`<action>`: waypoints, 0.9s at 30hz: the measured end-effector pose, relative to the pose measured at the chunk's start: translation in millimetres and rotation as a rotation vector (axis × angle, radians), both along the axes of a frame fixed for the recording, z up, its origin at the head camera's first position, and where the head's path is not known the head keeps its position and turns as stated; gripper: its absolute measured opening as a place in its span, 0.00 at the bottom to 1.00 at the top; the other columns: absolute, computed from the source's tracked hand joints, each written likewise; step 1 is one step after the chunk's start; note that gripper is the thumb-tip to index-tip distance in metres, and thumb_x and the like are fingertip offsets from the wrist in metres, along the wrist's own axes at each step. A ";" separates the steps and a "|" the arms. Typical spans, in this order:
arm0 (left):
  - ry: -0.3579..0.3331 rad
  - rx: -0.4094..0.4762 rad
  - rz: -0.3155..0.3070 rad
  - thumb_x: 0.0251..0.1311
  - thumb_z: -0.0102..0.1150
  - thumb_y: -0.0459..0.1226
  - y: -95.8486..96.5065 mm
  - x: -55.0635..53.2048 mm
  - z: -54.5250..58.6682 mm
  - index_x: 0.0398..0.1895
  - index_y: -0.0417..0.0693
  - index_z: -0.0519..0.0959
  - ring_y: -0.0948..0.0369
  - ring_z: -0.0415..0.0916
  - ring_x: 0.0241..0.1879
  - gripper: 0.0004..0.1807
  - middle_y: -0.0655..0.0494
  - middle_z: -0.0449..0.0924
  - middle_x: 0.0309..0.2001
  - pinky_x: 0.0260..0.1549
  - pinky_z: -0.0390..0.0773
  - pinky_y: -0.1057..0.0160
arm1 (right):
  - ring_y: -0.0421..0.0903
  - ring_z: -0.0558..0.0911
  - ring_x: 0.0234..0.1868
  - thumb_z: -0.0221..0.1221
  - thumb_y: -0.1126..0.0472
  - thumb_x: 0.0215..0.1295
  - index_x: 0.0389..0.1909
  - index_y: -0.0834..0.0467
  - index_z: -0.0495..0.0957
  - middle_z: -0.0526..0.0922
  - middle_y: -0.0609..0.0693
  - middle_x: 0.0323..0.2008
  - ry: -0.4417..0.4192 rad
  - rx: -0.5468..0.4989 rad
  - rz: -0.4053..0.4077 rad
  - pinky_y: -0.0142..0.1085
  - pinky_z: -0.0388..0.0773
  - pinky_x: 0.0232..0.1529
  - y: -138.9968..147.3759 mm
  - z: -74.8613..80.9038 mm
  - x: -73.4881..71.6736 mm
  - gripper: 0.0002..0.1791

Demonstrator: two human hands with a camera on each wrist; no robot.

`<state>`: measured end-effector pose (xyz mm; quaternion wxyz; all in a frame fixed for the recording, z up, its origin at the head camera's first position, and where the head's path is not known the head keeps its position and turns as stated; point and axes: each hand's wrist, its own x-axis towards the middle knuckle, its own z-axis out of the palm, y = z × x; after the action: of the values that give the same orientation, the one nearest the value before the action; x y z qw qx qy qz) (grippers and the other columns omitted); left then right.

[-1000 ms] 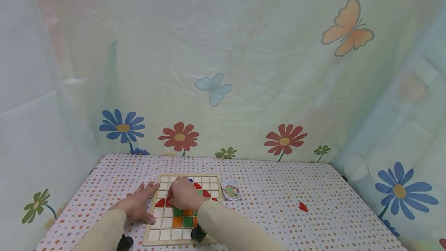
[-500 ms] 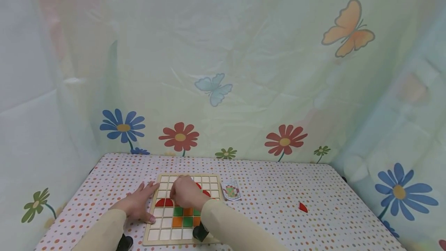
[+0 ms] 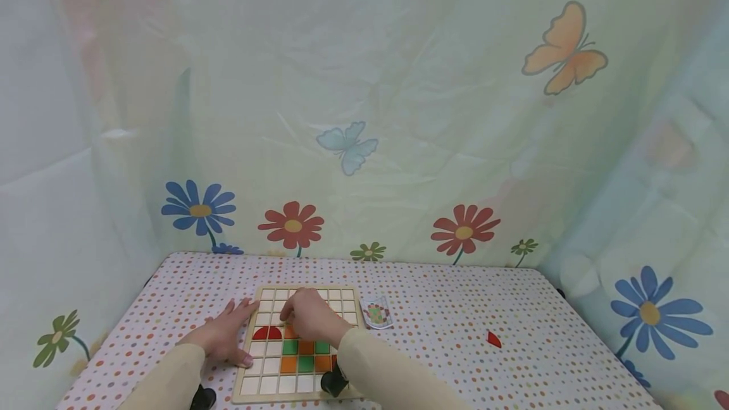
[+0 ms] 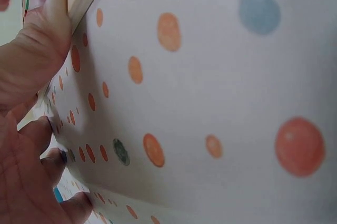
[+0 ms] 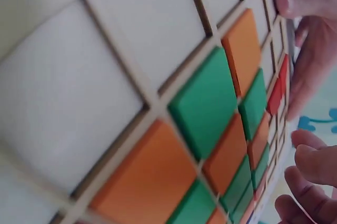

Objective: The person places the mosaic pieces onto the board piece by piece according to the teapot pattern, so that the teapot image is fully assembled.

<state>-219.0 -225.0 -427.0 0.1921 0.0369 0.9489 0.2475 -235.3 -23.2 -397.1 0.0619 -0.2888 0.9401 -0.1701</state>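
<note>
A wooden grid board [image 3: 302, 286] lies on the table, with green square tiles [image 5: 205, 103] and orange square tiles [image 5: 147, 174] checkered in its middle cells. Two red quarter-round tiles [image 3: 267, 333] sit side by side in cells to their left. My left hand [image 3: 224, 335] rests spread at the board's left edge, its thumb on the wooden rim. Over the middle of the board is my right hand [image 3: 314, 318], fingers bent down toward the cells just above the orange and green tiles. I cannot tell whether its fingertips pinch a tile. The hand and forearm hide part of the pattern.
Just right of the board lies a small pattern card [image 3: 377, 313]. A loose red quarter-round tile [image 3: 494, 339] is farther right on the dotted tablecloth [image 3: 438, 315]. A flower-and-butterfly curtain [image 3: 398, 163] stands behind the table.
My right hand has shifted slightly right over the board, uncovering both red tiles on the left and an orange tile beside them. The left hand stays at the board's edge.
</note>
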 end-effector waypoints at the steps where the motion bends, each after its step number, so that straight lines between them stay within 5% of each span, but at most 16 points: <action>1: 0.000 -0.001 0.001 0.40 0.83 0.42 0.8 1.1 1.9 0.79 0.42 0.58 0.30 0.35 0.79 0.61 0.33 0.47 0.81 0.69 0.45 0.20 | 0.41 0.79 0.45 0.59 0.69 0.70 0.38 0.55 0.90 0.86 0.45 0.38 -0.009 -0.036 0.005 0.28 0.81 0.47 4.8 0.8 0.4 0.11; 5: 0.019 -0.014 -0.017 0.41 0.83 0.42 2.5 6.1 7.8 0.78 0.40 0.58 0.29 0.36 0.79 0.60 0.31 0.48 0.80 0.69 0.46 0.20 | 0.42 0.80 0.47 0.59 0.68 0.71 0.41 0.56 0.89 0.86 0.47 0.43 -0.034 -0.135 -0.012 0.29 0.81 0.44 28.1 3.9 0.2 0.10; 15: 0.025 -0.014 -0.026 0.40 0.83 0.42 2.5 5.8 5.7 0.78 0.39 0.59 0.28 0.37 0.78 0.60 0.29 0.48 0.79 0.69 0.45 0.20 | 0.56 0.80 0.61 0.61 0.70 0.69 0.45 0.59 0.87 0.84 0.53 0.52 -0.037 -0.206 -0.147 0.55 0.79 0.63 115.9 15.4 -1.0 0.09; 27: 0.022 -0.012 -0.033 0.41 0.83 0.43 1.3 4.7 6.1 0.78 0.39 0.58 0.28 0.36 0.78 0.60 0.29 0.48 0.79 0.68 0.45 0.19 | 0.62 0.79 0.60 0.60 0.71 0.70 0.49 0.60 0.84 0.83 0.58 0.52 0.053 -0.115 -0.476 0.60 0.77 0.61 267.5 9.1 8.4 0.10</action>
<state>-214.3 -223.7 -420.8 0.1861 0.0538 0.9517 0.2382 -226.9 244.3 -388.0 -0.0214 -0.0663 0.9718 -0.2255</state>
